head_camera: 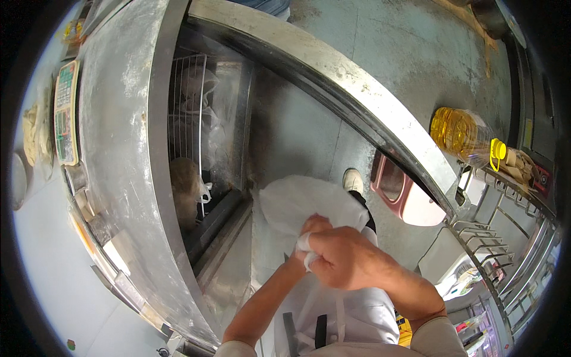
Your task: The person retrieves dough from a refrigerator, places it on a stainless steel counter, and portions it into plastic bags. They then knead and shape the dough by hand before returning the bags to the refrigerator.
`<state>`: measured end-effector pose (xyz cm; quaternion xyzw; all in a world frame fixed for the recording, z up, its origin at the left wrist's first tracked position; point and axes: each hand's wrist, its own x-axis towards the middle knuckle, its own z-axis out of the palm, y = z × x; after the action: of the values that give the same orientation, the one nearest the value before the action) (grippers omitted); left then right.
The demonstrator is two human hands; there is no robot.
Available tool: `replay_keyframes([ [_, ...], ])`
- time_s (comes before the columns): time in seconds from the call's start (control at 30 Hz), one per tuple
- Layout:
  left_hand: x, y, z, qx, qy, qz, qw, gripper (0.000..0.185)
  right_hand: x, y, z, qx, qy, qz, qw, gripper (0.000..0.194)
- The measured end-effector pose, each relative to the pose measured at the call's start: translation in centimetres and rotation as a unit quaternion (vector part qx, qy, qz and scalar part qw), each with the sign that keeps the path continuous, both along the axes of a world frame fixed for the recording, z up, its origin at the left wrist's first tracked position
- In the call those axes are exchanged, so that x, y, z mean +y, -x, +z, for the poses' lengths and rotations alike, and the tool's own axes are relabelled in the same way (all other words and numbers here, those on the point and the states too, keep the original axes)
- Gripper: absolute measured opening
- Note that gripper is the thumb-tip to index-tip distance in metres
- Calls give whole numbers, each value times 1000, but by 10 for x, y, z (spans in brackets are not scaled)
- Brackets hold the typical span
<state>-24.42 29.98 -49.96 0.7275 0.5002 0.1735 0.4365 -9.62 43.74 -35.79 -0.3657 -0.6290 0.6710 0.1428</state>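
A translucent white plastic bag (285, 198) hangs in front of my legs, its body bulging below my fists. My right hand (345, 259) is closed around its gathered neck, and a strip of white plastic shows at the fingers. Partly covered by the right hand, my left hand (315, 224) grips the same neck lower down, close to the bag's body. What the bag contains cannot be seen. To the left of the bag is the open interior of a stainless-steel under-counter refrigerator, where a wire rack (203, 134) and a brown bagged item (185, 183) are visible.
The refrigerator's open steel door (339, 73) stretches across ahead of me. On the right are a jug of yellow oil (459, 134), a wire rack (484, 241) and a pink-and-white bin (412, 196). A digital scale (67, 114) rests on the steel counter (118, 111) at left.
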Motion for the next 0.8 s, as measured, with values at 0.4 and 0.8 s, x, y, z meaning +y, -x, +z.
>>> replay_keyframes([
  [0.4,27,28,3,-443,410,526,599,51,-19,-46,-86,-107,102,-8,989,119],
  [0.8,82,20,6,-442,470,553,528,48,-54,-38,-130,-36,329,-214,919,35],
])
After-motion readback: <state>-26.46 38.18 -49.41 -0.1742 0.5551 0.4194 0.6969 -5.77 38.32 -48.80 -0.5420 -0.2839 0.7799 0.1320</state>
